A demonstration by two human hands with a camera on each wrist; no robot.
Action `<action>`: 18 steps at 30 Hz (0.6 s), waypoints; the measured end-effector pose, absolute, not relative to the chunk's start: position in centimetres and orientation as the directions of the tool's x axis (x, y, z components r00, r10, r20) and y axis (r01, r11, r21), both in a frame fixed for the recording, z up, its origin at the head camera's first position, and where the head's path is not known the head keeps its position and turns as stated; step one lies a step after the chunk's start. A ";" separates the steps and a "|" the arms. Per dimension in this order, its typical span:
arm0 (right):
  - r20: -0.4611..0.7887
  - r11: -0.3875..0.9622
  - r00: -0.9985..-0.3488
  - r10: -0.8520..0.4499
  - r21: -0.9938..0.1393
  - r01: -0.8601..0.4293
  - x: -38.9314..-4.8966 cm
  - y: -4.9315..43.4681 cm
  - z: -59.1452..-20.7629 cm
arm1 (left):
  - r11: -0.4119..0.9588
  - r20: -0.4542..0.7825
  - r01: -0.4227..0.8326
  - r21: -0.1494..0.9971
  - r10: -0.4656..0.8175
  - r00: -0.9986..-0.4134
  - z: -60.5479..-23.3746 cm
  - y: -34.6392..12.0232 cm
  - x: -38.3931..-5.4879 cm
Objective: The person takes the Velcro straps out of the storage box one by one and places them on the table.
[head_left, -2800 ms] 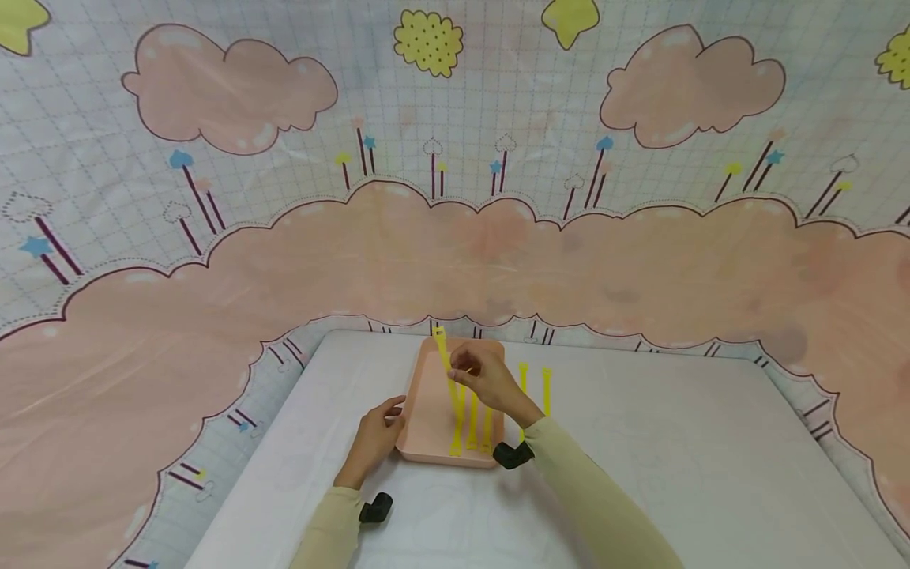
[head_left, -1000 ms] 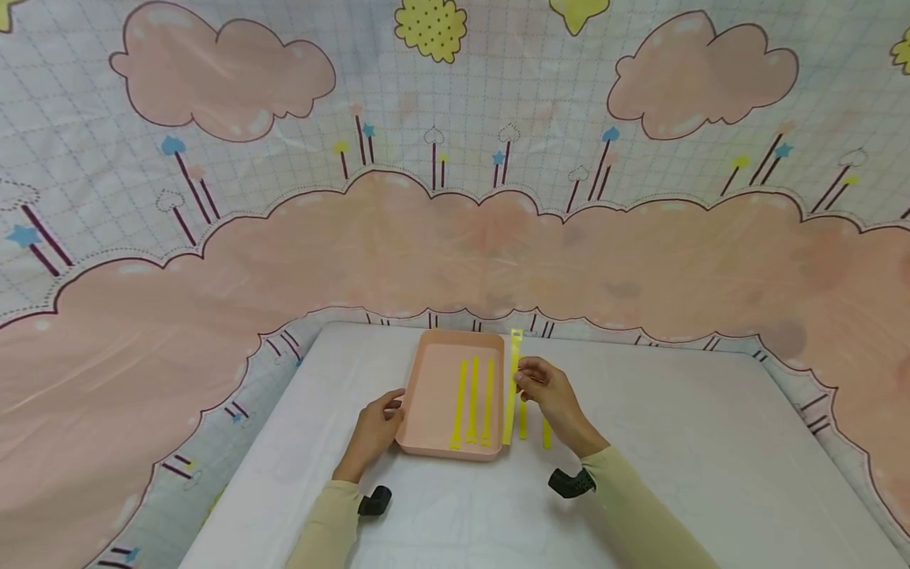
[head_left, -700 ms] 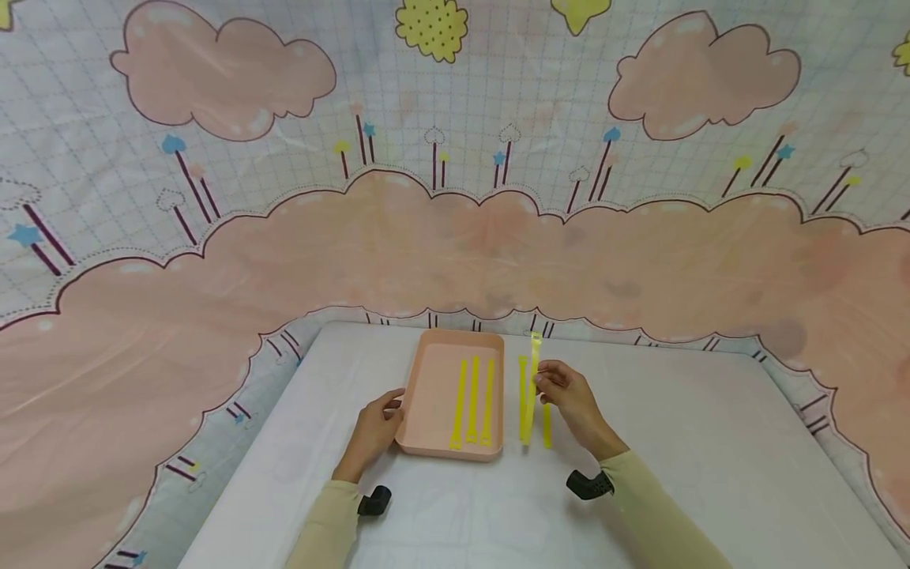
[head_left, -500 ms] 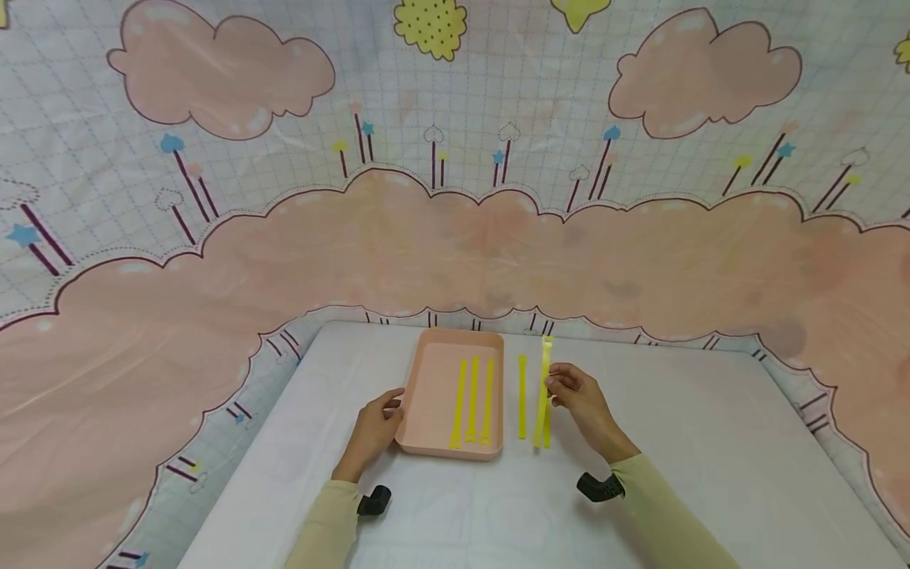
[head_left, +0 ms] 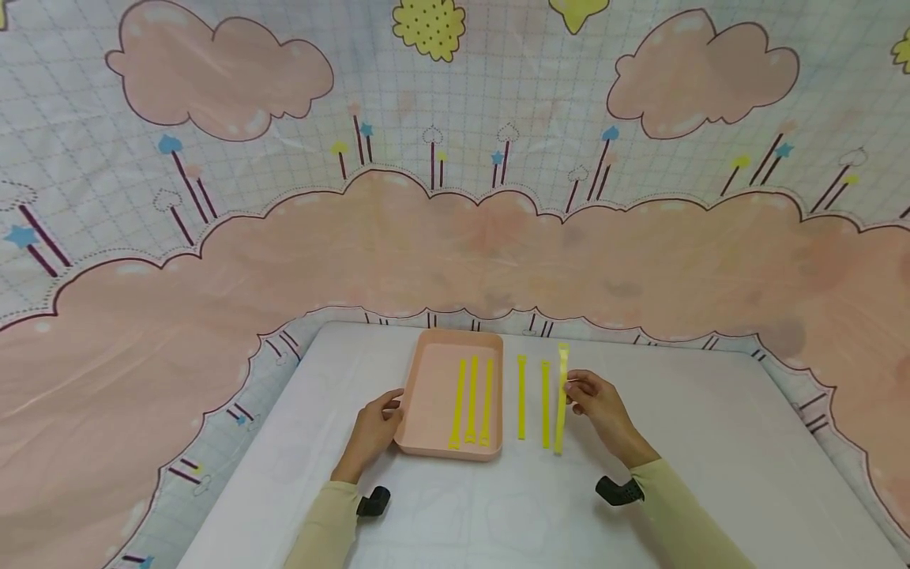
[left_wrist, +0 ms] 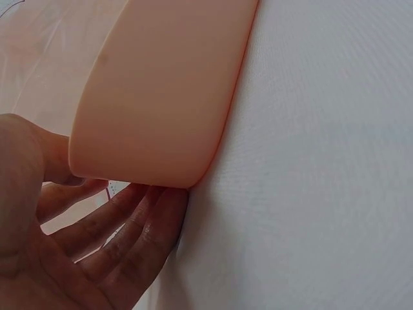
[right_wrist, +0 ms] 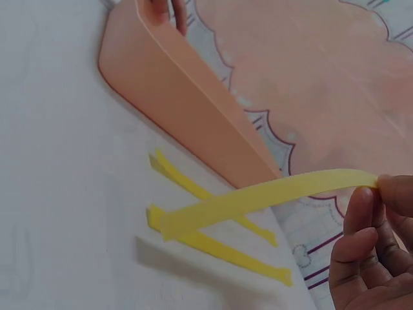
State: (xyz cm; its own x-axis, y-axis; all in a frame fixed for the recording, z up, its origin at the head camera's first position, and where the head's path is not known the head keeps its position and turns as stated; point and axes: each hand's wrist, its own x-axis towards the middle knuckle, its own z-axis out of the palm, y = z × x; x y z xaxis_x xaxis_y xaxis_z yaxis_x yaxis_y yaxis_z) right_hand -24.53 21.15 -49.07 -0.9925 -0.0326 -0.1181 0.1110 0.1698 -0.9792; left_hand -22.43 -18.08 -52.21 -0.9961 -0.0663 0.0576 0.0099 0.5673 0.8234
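In the head view, my right hand (head_left: pixel 600 407) pinches a yellow strap with a slotted head (head_left: pixel 562 399) between thumb and fingertips. It hangs over the table just right of two similar straps: a nearer yellow strap (head_left: pixel 545 403) and one closer to the tray (head_left: pixel 522 397). The right wrist view has the held strap (right_wrist: pixel 271 196) bowing from the fingertips, its free end overlapping the lying straps. My left hand (head_left: pixel 377 427) touches the left side of the pink tray (head_left: pixel 415 395), its fingers fairly straight against the outer wall (left_wrist: pixel 155 129). Inside the tray lie three yellow straps (head_left: pixel 471 399), side by side.
The white table (head_left: pixel 675 442) extends to the right of my right hand. Behind it hangs a patterned cloth (head_left: pixel 498 253) with clouds and stars. Black wrist cameras sit on both wrists, the left one (head_left: pixel 374 501) near the tray's front corner.
My right hand has moved from over the tray to the right, carrying a strap past the two straps on the table. Three straps stay in the tray. The left hand keeps its place.
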 end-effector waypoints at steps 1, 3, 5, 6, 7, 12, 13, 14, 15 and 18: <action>-0.124 0.179 -0.992 -0.033 -0.977 0.116 -24.6 21.4 -49.1 | 0.566 0.056 0.009 0.824 -0.066 -0.996 -52.2 -18.1 -22.4; -0.138 0.193 -0.990 -0.033 -0.973 0.129 -24.6 21.8 -49.1 | 0.567 0.057 0.010 0.824 -0.064 -0.996 -52.2 -18.1 -22.4; -0.151 0.201 -0.988 -0.032 -0.969 0.142 -24.8 22.1 -49.2 | 0.564 0.051 0.004 0.826 -0.067 -0.996 -52.2 -18.1 -22.4; -0.153 0.206 -0.988 -0.036 -0.968 0.143 -24.8 22.3 -49.3 | 0.564 0.051 0.005 0.826 -0.065 -0.997 -52.3 -18.0 -22.4; -0.154 0.210 -0.987 -0.040 -0.967 0.142 -24.9 22.5 -49.4 | 0.565 0.052 0.007 0.825 -0.063 -0.997 -52.3 -18.0 -22.4; -0.168 0.229 -0.985 -0.036 -0.961 0.155 -25.4 23.2 -49.5 | 0.568 0.053 0.009 0.823 -0.061 -0.997 -52.4 -18.0 -22.4; -0.178 0.233 -0.984 -0.030 -0.958 0.166 -25.5 23.3 -49.5 | 0.567 0.053 0.010 0.824 -0.060 -0.997 -52.4 -18.0 -22.5; -0.184 0.237 -0.983 -0.028 -0.956 0.172 -25.6 23.4 -49.5 | 0.565 0.054 0.010 0.825 -0.060 -0.997 -52.4 -18.0 -22.4; -0.188 0.239 -0.982 -0.025 -0.955 0.177 -25.6 23.5 -49.5 | 0.564 0.055 0.012 0.825 -0.059 -0.997 -52.4 -18.0 -22.4; -0.204 0.241 -0.979 -0.024 -0.951 0.192 -25.9 23.6 -49.6 | 0.562 0.056 0.014 0.827 -0.058 -0.997 -52.4 -18.0 -22.4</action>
State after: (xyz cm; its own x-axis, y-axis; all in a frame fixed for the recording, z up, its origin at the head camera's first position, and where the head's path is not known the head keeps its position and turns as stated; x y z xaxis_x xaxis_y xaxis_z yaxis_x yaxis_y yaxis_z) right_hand -25.91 23.65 -49.56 -0.9786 -0.0244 -0.2041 0.1924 0.2412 -0.9512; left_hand -22.42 -18.04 -52.37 -0.9968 -0.0581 0.0558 0.0135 0.5618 0.8272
